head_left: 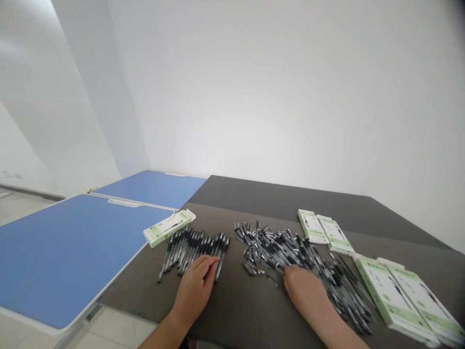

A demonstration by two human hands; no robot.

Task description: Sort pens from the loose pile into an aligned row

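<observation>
My left hand (198, 283) is closed, thumb and index fingertip pressed together, at the near edge of a row of black-and-clear pens (194, 247). Whatever those fingers may hold is hidden. Fingers curled down, my right hand (303, 286) reaches into a loose pile of pens (308, 254). A small clear piece (279, 270) shows at its fingertips, too small to identify surely. Clear pen caps (254, 242) lie scattered on the left part of this pile, between the two hands.
A green-and-white pen box (169, 228) lies behind the row at the left. Two boxes (312, 226) lie beyond the pile, and two more (397, 298) at the right. The dark table (243, 310) adjoins blue-topped tables (80, 247); a white wall stands behind.
</observation>
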